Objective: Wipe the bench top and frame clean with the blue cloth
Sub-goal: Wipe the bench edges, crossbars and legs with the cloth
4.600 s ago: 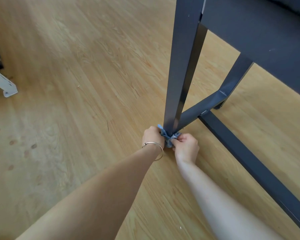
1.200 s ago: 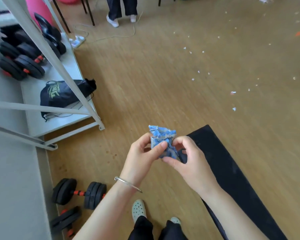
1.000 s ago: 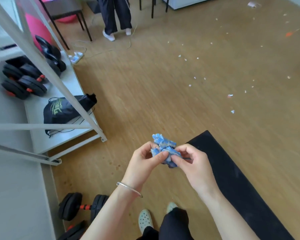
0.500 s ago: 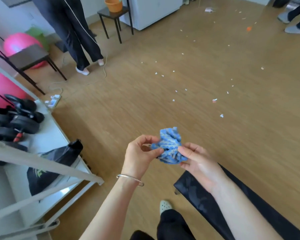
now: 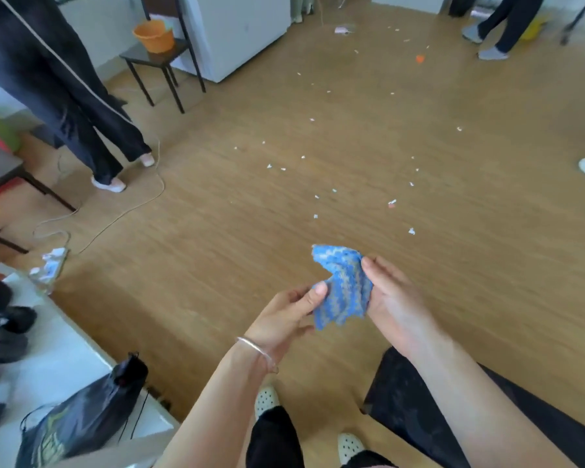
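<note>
Blue cloth (image 5: 343, 285) hung mid-air, half spread, just past the dark counter's (image 5: 419, 407) end. Left hand (image 5: 284, 319) fingers pinched its lower edge; right hand (image 5: 395, 298) fingers gripped its right side. Paper scraps (image 5: 411, 231) littered the floor beyond. Orange bucket (image 5: 154, 35) sat at back.

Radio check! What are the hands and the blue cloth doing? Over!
Left hand and right hand both pinch blue cloth, mid-air. Bench top low right, not touched. Nothing blocking.
</note>
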